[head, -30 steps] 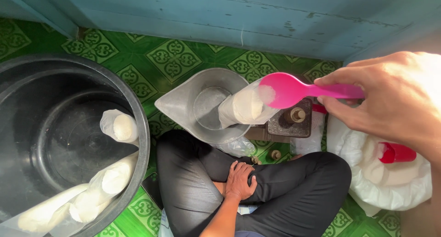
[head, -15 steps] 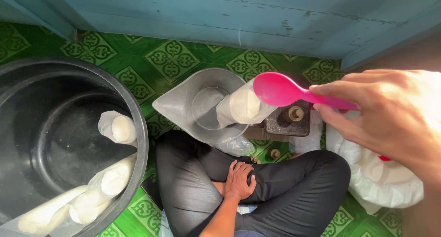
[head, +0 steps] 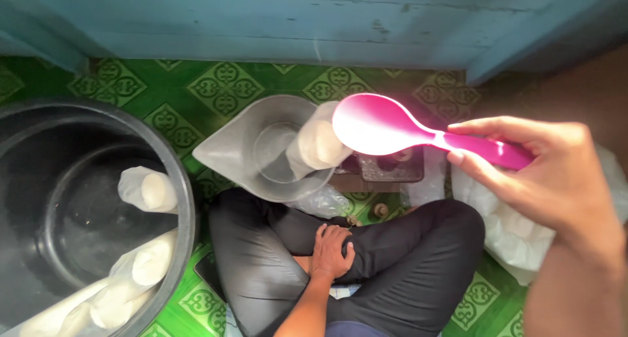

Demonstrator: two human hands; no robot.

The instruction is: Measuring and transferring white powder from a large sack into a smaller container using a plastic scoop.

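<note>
Black tub (head: 186, 200) cut off at left and bottom edges. Small metal device (head: 392, 167) largely hidden behind pink spoon (head: 379, 124). Spoon handle end covered by right hand (head: 556, 180).

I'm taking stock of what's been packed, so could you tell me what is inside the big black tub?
Inside the black tub lie several white filled plastic bags, two apart and more heaped at the lower edge. The frame cuts off the tub's left and bottom, so a full count is impossible.

white filled bags (head: 147, 192) in black tub (head: 186, 200)
</note>
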